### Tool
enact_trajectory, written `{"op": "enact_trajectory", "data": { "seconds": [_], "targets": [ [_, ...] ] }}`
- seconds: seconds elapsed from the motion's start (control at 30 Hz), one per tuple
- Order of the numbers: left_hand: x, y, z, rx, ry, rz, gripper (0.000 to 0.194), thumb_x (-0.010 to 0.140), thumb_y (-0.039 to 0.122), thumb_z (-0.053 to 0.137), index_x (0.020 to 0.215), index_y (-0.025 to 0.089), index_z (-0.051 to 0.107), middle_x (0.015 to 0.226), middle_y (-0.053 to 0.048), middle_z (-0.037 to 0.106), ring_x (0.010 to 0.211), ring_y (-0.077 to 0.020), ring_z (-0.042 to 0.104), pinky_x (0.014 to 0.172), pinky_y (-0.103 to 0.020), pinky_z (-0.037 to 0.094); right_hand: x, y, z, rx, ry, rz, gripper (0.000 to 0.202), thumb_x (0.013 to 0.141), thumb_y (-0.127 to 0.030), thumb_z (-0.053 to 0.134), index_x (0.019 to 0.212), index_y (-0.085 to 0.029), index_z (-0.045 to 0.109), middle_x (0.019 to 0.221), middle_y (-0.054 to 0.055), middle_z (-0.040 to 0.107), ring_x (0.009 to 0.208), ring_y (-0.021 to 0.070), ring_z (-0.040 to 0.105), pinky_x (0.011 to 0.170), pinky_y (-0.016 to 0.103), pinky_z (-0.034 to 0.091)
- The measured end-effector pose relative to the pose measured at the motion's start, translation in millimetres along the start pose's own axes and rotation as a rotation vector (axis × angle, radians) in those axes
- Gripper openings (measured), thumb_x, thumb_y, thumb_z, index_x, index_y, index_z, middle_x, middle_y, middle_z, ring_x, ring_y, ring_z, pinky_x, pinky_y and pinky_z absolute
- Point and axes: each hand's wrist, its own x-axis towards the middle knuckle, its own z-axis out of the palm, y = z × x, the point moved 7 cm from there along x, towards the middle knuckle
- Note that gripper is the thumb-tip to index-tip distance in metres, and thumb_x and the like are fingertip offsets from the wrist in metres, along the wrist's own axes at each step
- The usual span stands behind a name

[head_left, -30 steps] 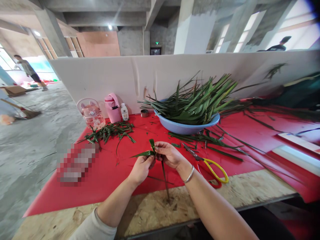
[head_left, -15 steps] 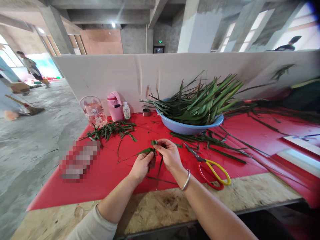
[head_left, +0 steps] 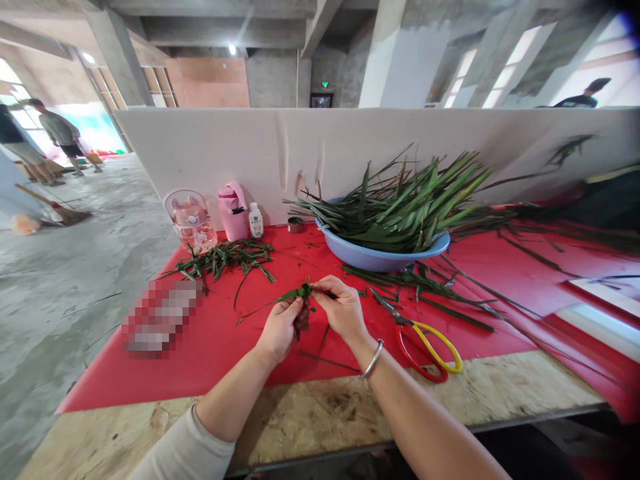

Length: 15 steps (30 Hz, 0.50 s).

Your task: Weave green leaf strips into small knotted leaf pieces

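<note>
Between my two hands is a folded green leaf strip [head_left: 305,291], coiled into a small loop at its top, with a long thin end trailing left over the red cloth. My left hand [head_left: 283,328] pinches it from below, thumb on top. From the other side my right hand [head_left: 340,308], with a silver bangle at the wrist, pinches the leaf near the loop between thumb and fingertips. Exactly how the strip is folded is too small to make out. Scissors [head_left: 400,320] with one red and one yellow handle lie just right of my right hand.
A blue basin [head_left: 385,257] heaped with long green leaves stands behind my hands. Leaf scraps [head_left: 225,259] lie at left, near a pink cup [head_left: 233,213], a clear pink bottle [head_left: 195,223] and a small white bottle [head_left: 255,221]. A white board [head_left: 225,147] edges the table's back.
The leaf loop in my hands has turned and now stands more upright. My hands have shifted slightly. At far left, a second person has come into view beside the first.
</note>
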Motion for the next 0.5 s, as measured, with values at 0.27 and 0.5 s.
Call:
{"op": "enact_trajectory", "data": {
  "seconds": [0.27,0.5],
  "targets": [
    [6.5,13.6,-19.5,0.103,0.191,0.186,0.034,0.062,0.043,0.069,0.064,0.015,0.049,0.050,0.006,0.041,0.044,-0.0049,0.034,0.044,-0.020,0.024,-11.3,13.9,19.7,0.029,-0.280,0.203,0.036,0.078,-0.018,0.053,0.113,-0.020,0.061,0.067,-0.002,0.048,0.058,0.0093,0.042,0.053,0.022,0.033],
    [7.9,19.9,-32.2,0.028,0.291,0.294,0.031,0.062,0.039,0.069,0.061,0.016,0.049,0.047,0.008,0.037,0.044,-0.0047,0.031,0.045,-0.019,0.026,-23.3,20.9,39.4,0.167,-0.513,0.329,0.067,0.076,-0.015,0.052,0.138,-0.022,0.029,0.064,-0.006,0.036,0.056,0.0081,0.032,0.054,0.022,0.026]
  ]
}}
